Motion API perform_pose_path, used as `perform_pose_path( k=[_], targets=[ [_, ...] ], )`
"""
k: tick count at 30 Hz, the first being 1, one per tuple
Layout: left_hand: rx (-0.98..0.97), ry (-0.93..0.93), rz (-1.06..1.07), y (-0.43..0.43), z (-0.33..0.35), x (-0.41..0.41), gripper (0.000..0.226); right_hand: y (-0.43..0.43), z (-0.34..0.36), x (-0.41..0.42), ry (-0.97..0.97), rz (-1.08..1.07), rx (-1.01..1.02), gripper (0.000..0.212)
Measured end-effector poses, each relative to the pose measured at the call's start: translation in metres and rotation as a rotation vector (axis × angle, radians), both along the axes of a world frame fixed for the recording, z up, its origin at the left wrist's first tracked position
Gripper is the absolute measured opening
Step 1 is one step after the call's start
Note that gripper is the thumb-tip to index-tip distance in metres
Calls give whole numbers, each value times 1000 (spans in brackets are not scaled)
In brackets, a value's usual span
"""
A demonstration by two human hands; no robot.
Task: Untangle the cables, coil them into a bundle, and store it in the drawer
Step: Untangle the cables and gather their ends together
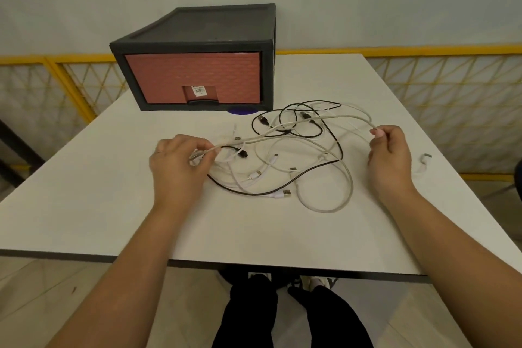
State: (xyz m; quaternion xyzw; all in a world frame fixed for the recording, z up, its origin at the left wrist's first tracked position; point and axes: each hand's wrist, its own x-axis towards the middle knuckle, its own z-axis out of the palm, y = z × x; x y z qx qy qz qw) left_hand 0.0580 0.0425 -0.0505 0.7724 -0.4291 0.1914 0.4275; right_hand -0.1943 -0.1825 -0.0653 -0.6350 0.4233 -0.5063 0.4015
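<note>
A tangle of white and black cables (pixel 285 167) lies spread on the white table (pixel 84 206). One greyish-white cable (pixel 293 127) is lifted above the heap and stretched between my hands. My left hand (pixel 178 167) pinches its left end near the pile's left side. My right hand (pixel 388 155) pinches the same cable at the right, fingers curled round it. Behind the cables stands a dark grey drawer unit (pixel 197 34) with its pink drawer (pixel 192 76) pushed in.
A loose white cable end with a grey plug (pixel 425 161) lies near the table's right edge. A purple disc (pixel 243 110) peeks out under the drawer unit's front. A yellow lattice fence (pixel 452 93) runs behind the table. My legs show below the near edge.
</note>
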Motion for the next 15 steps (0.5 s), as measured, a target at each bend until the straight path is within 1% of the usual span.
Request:
perform_pose_path(
  k=[2,5,6,8,11,13,15],
  targets=[
    [88,-61,66,10,-4,11,10,1,3,1,-31,2,41,19],
    [158,-83,129,19,-13,19,9,4,9,0,-125,32,131,21],
    [156,-93,127,21,-15,21,9,6,11,0,-128,45,139,21],
    [129,-96,75,23,-16,23,9,10,12,0,-62,76,106,20],
    [109,-91,9,23,-16,22,15,14,6,3,136,121,-30,26],
    [102,-122,4,23,-16,22,21,16,4,4,326,68,-229,38],
    [93,-167,2,23,-17,22,22,24,7,10,428,27,-420,47]
  ],
)
